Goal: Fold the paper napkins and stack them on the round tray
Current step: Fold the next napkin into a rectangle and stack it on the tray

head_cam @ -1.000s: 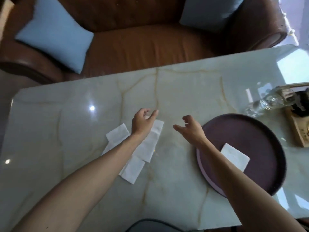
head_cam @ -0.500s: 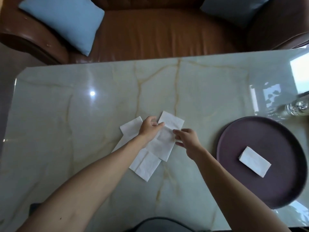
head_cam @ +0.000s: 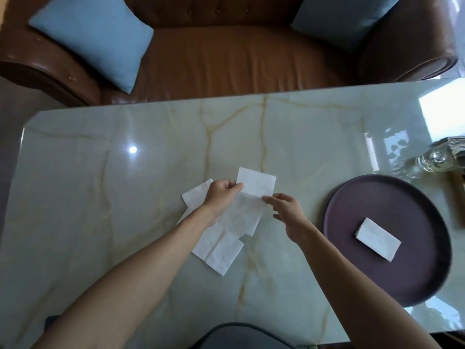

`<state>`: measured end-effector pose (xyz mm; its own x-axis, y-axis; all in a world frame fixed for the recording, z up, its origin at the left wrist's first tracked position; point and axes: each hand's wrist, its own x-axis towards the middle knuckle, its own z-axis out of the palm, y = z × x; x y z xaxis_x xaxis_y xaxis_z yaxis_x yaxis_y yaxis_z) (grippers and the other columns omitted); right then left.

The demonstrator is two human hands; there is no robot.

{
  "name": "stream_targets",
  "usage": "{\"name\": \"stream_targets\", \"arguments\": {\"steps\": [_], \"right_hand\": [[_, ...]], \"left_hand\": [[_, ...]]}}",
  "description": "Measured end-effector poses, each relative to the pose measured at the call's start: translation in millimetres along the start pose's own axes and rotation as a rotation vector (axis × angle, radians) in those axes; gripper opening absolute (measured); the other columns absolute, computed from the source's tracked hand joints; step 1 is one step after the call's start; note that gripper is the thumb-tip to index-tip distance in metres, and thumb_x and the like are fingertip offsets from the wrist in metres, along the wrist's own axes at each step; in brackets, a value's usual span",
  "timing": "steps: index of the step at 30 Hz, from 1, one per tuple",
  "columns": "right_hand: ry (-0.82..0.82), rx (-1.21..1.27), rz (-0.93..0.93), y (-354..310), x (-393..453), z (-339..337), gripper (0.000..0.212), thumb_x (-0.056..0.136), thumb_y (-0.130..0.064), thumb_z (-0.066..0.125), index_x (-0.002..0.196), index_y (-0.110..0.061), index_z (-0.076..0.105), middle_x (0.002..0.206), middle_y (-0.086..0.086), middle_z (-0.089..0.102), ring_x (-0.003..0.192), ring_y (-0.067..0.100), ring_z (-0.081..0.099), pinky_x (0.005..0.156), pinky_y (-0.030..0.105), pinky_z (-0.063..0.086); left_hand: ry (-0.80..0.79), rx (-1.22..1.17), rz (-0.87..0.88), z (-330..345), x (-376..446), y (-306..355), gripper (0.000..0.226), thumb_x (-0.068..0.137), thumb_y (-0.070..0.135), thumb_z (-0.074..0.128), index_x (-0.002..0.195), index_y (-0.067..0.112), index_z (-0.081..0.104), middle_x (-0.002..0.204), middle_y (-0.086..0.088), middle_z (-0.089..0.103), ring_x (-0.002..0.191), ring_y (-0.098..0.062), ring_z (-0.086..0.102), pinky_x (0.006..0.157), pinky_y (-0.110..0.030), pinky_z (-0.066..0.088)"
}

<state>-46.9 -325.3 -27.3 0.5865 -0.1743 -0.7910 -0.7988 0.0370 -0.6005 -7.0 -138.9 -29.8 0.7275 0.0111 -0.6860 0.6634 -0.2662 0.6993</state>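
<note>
- A light blue cushion [head_cam: 95,39] is seen on the brown leather sofa [head_cam: 226,56], far to the left of and beyond the round tray [head_cam: 387,238].
- The marble-patterned bench [head_cam: 100,197] is spread in front of the sofa, and the tray is carried on its right part.
- Loose paper napkins [head_cam: 217,250] are laid overlapping on the bench, well to the left of the tray; one corner [head_cam: 195,197] is seen to the left of the left wrist.
- The left hand [head_cam: 221,193] is held over these napkins, left of the tray; the left edge of the top napkin [head_cam: 254,187] is pinched between its thumb and fingers.
- The top napkin is bent along a crease, and its far half is raised off the pile.
- The right hand [head_cam: 286,210] is placed between the napkins and the tray; the napkin's right edge at the crease is touched by its fingertips, the fingers being loosely extended and curled round nothing.
- A folded napkin [head_cam: 378,239] is laid flat inside the tray, near its middle.
- A clear glass object [head_cam: 437,162] is seen just beyond the tray, at the right edge of the view; what it is cannot be told.
</note>
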Motion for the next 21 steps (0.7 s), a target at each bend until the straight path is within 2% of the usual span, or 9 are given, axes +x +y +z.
{"name": "stream_targets", "arguments": {"steps": [2,4,6,10,13,15,17,19,21], "right_hand": [[-0.03,0.04,-0.065,-9.1,-9.0,-5.3,0.014,0.091,-0.019,0.074,0.081,-0.017,0.065,0.086,0.002,0.065,0.086,0.017,0.058,0.084,0.035,0.043],[-0.059,0.065,-0.141,-19.8,-19.2,-8.6,0.012,0.093,-0.016,0.072,0.083,-0.016,0.064,0.081,-0.001,0.069,0.08,0.015,0.064,0.085,0.035,0.045],[-0.028,0.058,-0.225,-29.9,-30.7,-11.1,0.007,0.093,-0.014,0.072,0.095,-0.014,0.065,0.08,-0.001,0.072,0.072,0.011,0.066,0.082,0.033,0.047],[-0.028,0.016,-0.386,-55.0,-61.8,-17.0,0.031,0.094,-0.025,0.073,0.123,-0.021,0.063,0.093,-0.002,0.076,0.076,0.003,0.067,0.077,0.023,0.049],[-0.129,-0.039,-0.488,-70.6,-87.7,-22.0,0.026,0.095,-0.022,0.072,0.12,-0.027,0.067,0.089,-0.001,0.075,0.078,0.006,0.065,0.071,0.02,0.045],[-0.175,-0.062,-0.533,-75.3,-98.8,-22.6,0.027,0.095,-0.016,0.071,0.119,-0.027,0.068,0.088,0.001,0.075,0.08,0.01,0.066,0.074,0.024,0.046],[-0.163,-0.055,-0.564,-77.6,-105.4,-21.9,0.027,0.095,-0.011,0.068,0.118,-0.025,0.069,0.09,0.005,0.075,0.08,0.013,0.065,0.075,0.028,0.046],[-0.13,-0.031,-0.58,-80.8,-110.7,-22.2,0.025,0.096,-0.008,0.066,0.115,-0.023,0.071,0.088,0.002,0.076,0.081,0.013,0.065,0.076,0.026,0.047],[-0.126,-0.006,-0.59,-83.8,-113.9,-23.1,0.022,0.096,-0.009,0.066,0.112,-0.022,0.072,0.087,-0.001,0.077,0.082,0.013,0.066,0.077,0.025,0.048]], "left_hand": [[-0.027,-0.033,0.038,-5.4,-10.1,9.1,0.019,0.087,0.033,0.07,0.079,0.016,0.071,0.07,0.001,0.06,0.068,-0.017,0.052,0.068,-0.031,0.042],[-0.028,-0.064,0.097,-8.9,-20.7,19.8,0.017,0.086,0.031,0.071,0.084,0.014,0.073,0.075,0.0,0.066,0.069,-0.017,0.055,0.068,-0.031,0.043],[0.001,-0.108,0.144,-11.9,-32.2,30.2,0.015,0.088,0.025,0.072,0.096,0.012,0.074,0.084,-0.002,0.074,0.07,-0.015,0.06,0.067,-0.029,0.046],[0.046,-0.12,0.233,-17.1,-54.2,48.8,0.03,0.083,0.03,0.073,0.111,0.019,0.068,0.095,-0.012,0.078,0.079,-0.021,0.069,0.073,-0.036,0.053],[0.088,-0.153,0.288,-19.6,-71.9,63.2,0.032,0.084,0.03,0.071,0.115,0.022,0.065,0.094,-0.012,0.077,0.087,-0.028,0.071,0.079,-0.042,0.056],[0.121,-0.153,0.32,-20.7,-81.8,70.3,0.037,0.081,0.035,0.071,0.117,0.027,0.063,0.092,-0.008,0.077,0.086,-0.024,0.07,0.084,-0.045,0.056],[0.119,-0.175,0.351,-22.5,-91.2,74.9,0.042,0.084,0.035,0.071,0.124,0.03,0.059,0.086,-0.003,0.073,0.082,-0.02,0.066,0.083,-0.044,0.055],[0.048,-0.164,0.412,-26.9,-102.1,77.8,0.055,0.085,0.035,0.073,0.136,0.036,0.05,0.082,-0.008,0.066,0.08,-0.018,0.062,0.08,-0.039,0.052],[-0.072,-0.09,0.505,-31.5,-112.1,78.5,0.066,0.083,0.031,0.078,0.14,0.04,0.046,0.09,-0.016,0.069,0.083,-0.017,0.064,0.081,-0.035,0.053]]}}
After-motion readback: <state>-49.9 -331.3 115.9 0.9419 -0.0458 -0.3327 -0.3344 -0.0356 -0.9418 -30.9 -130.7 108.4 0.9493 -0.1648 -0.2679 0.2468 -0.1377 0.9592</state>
